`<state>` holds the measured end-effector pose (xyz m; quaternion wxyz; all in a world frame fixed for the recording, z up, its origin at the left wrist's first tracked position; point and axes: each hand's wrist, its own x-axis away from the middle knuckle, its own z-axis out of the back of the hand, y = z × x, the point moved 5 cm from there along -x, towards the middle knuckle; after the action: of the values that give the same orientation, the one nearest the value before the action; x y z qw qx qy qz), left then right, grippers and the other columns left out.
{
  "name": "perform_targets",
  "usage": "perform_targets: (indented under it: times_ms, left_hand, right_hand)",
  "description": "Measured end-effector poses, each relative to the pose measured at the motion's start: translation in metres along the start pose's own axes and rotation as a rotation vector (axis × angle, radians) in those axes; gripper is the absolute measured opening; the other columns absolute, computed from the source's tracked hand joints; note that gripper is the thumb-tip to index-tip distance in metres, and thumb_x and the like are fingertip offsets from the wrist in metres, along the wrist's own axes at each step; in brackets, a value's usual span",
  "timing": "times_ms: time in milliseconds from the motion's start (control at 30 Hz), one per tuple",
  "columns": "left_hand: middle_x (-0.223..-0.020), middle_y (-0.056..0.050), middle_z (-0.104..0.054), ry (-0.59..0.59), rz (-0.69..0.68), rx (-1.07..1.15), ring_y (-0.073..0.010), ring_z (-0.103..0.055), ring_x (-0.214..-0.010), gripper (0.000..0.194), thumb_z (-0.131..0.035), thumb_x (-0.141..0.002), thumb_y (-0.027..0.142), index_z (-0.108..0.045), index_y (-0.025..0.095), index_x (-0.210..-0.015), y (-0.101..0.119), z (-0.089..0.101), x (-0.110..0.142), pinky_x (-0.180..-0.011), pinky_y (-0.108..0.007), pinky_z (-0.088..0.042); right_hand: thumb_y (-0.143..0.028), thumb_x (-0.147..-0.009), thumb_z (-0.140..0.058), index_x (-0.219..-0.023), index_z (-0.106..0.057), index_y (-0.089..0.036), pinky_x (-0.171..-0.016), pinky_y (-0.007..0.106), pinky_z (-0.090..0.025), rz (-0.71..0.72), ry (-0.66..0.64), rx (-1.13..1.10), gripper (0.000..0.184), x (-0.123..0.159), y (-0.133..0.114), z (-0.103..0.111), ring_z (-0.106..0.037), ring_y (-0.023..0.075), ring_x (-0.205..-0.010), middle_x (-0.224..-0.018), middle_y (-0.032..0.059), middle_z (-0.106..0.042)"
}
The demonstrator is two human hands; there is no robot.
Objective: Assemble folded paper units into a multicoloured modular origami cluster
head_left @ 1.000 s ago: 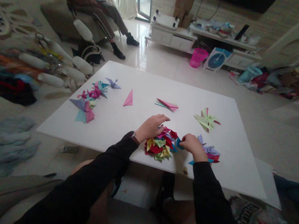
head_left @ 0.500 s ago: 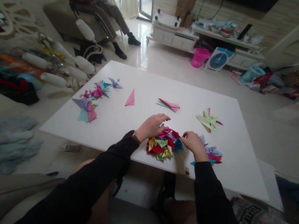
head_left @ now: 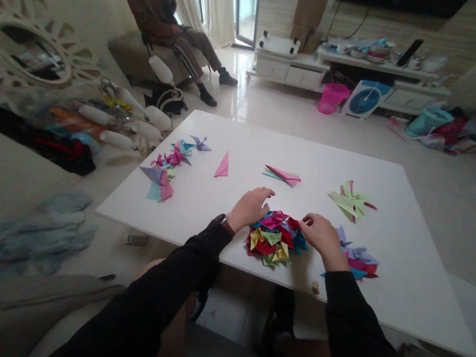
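Note:
A dense cluster of folded origami paper pieces [head_left: 272,237] in red, gold, green, pink and blue lies near the front edge of the white table [head_left: 199,220]. My left hand [head_left: 250,208] rests at its left side, fingers curved and apart, with nothing visible in them. On the cluster's right side, my right hand [head_left: 320,235] pinches the tip of a red origami piece [head_left: 293,224]. Close to my right wrist lie purple, red and blue folded pieces [head_left: 361,258], partly hidden by the arm. A small brown-yellow item [head_left: 315,287] sits at the table's front edge.
Farther back are a pink folded triangle [head_left: 223,166], pink-and-green folded strips [head_left: 282,175] and pale green pieces [head_left: 351,200]. Paper cranes [head_left: 176,155] line the left side. Beyond the table, a person [head_left: 184,46] sits near a white lamp [head_left: 154,117].
The whole view has shifted, so the table appears farther right and slightly lower. My hands stay at the cluster, the right one still pinching at its right side.

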<state>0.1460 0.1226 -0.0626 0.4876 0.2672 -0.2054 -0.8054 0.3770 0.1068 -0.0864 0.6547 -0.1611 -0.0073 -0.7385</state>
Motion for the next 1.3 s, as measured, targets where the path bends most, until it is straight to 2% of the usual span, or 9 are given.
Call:
perform_targets:
  times_ms: [133, 300, 500, 633, 733, 900, 1033, 1133, 1300]
  left_hand:
    - [-0.122, -0.011, -0.068, 0.001, 0.179, -0.1, -0.0245, -0.062, -0.114, 0.036, -0.054, -0.087, 0.018, -0.061, 0.017, -0.122, -0.036, 0.007, 0.003, -0.102, -0.039, -0.049]
    - [-0.14, -0.017, -0.06, -0.011, 0.515, -0.281, -0.0312, -0.053, -0.133, 0.051, -0.055, -0.089, 0.029, -0.054, 0.011, -0.138, -0.109, 0.028, 0.013, -0.113, -0.044, -0.042]
    - [-0.17, -0.011, -0.025, -0.067, 0.692, -0.317, -0.0324, -0.02, -0.157, 0.064, -0.047, -0.092, 0.035, -0.039, 0.017, -0.153, -0.164, 0.044, 0.033, -0.125, -0.054, -0.019]
    - [-0.169, -0.01, -0.028, -0.154, 0.687, -0.298, -0.0332, -0.017, -0.157, 0.062, -0.045, -0.092, 0.036, -0.043, 0.021, -0.151, -0.172, 0.037, 0.037, -0.125, -0.06, -0.011]
    - [-0.164, -0.013, -0.036, -0.143, 0.681, -0.337, -0.0334, -0.022, -0.155, 0.058, -0.046, -0.09, 0.033, -0.05, 0.018, -0.146, -0.173, 0.031, 0.036, -0.125, -0.058, -0.01]
    - [-0.152, -0.019, -0.051, -0.132, 0.664, -0.411, -0.0342, -0.041, -0.143, 0.045, -0.05, -0.088, 0.034, -0.064, 0.015, -0.126, -0.164, 0.027, 0.029, -0.122, -0.052, -0.021]
    - [-0.127, -0.018, -0.067, -0.193, 0.669, -0.402, -0.0362, -0.054, -0.128, 0.034, -0.049, -0.089, 0.037, -0.071, 0.018, -0.108, -0.15, 0.028, 0.021, -0.111, -0.054, -0.031]
    - [-0.115, -0.014, -0.073, -0.172, 0.704, -0.328, -0.0335, -0.061, -0.118, 0.033, -0.048, -0.09, 0.034, -0.07, 0.021, -0.112, -0.142, 0.033, 0.018, -0.105, -0.054, -0.034]
    - [-0.141, -0.018, -0.057, -0.202, 0.686, -0.316, -0.0394, -0.049, -0.131, 0.047, -0.054, -0.086, 0.039, -0.061, 0.026, -0.131, -0.138, 0.03, 0.02, -0.102, -0.055, -0.039]
  right_hand:
    - [-0.039, -0.085, -0.054, -0.092, -0.073, -0.023, -0.069, 0.031, -0.042, 0.026, 0.001, 0.002, 0.026, 0.001, -0.004, 0.0, -0.068, 0.0241, -0.088, -0.103, 0.01, -0.075]
    - [-0.04, -0.085, -0.054, -0.092, -0.073, -0.022, -0.069, 0.031, -0.042, 0.031, -0.009, -0.019, 0.027, 0.004, -0.008, 0.002, -0.068, 0.0236, -0.088, -0.102, 0.0098, -0.076]
    - [-0.037, -0.086, -0.054, -0.092, -0.074, -0.021, -0.073, 0.03, -0.044, 0.05, -0.029, -0.051, 0.026, 0.006, -0.01, 0.004, -0.069, 0.0225, -0.091, -0.102, 0.0102, -0.076]
    - [-0.038, -0.086, -0.054, -0.093, -0.074, -0.022, -0.071, 0.029, -0.043, 0.041, -0.037, -0.061, 0.027, 0.005, -0.008, 0.004, -0.069, 0.0224, -0.09, -0.101, 0.0097, -0.076]
    - [-0.037, -0.085, -0.056, -0.093, -0.075, -0.022, -0.07, 0.029, -0.043, 0.029, -0.041, -0.071, 0.026, 0.004, -0.008, 0.005, -0.069, 0.0227, -0.091, -0.098, 0.009, -0.077]
    - [-0.037, -0.085, -0.055, -0.095, -0.076, -0.023, -0.072, 0.03, -0.045, 0.021, -0.051, -0.071, 0.026, 0.004, -0.012, 0.008, -0.069, 0.0241, -0.091, -0.099, 0.009, -0.077]
    - [-0.039, -0.086, -0.055, -0.095, -0.076, -0.025, -0.074, 0.031, -0.046, 0.026, -0.055, -0.061, 0.027, 0.006, -0.018, 0.009, -0.069, 0.024, -0.091, -0.099, 0.0082, -0.076]
    - [-0.042, -0.087, -0.054, -0.094, -0.075, -0.025, -0.073, 0.031, -0.045, 0.029, -0.059, -0.056, 0.028, 0.008, -0.021, 0.007, -0.069, 0.0237, -0.09, -0.099, 0.0082, -0.076]
    - [-0.046, -0.089, -0.053, -0.092, -0.074, -0.024, -0.072, 0.032, -0.044, 0.042, -0.066, -0.046, 0.031, 0.008, -0.024, 0.002, -0.07, 0.0257, -0.091, -0.097, 0.0097, -0.077]
